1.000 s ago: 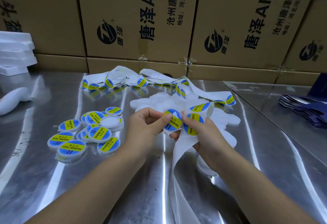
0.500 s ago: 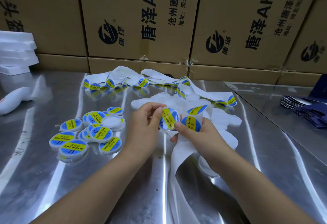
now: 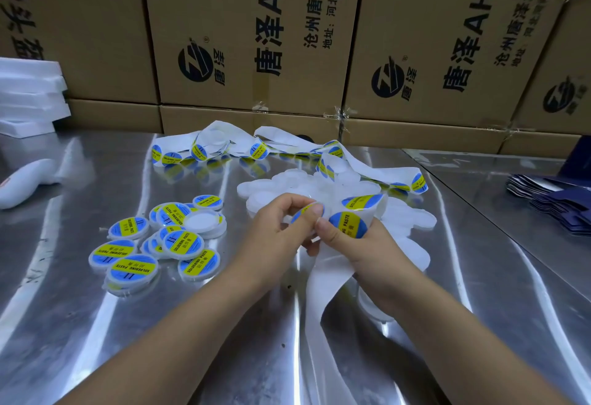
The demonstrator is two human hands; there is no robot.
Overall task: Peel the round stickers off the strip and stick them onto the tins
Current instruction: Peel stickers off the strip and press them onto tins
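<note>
Peeling | left hand pinches a sticker, tilted further off the strip than a moment ago | right hand grips strip | bare tins just far of hands, likely next.

Counting two bare hands, left hand and right hand. Roughly nine round white tins with blue-and-yellow labels heaped at left, plus one plain-topped white tin among them. About ten round blue-and-yellow stickers showing along the white paper strip. Four big brown cardboard boxes across the upper row. About four white foam slabs stacked. Translucent unlabelled tins and dark blue flat packs: too merged to count.
</note>
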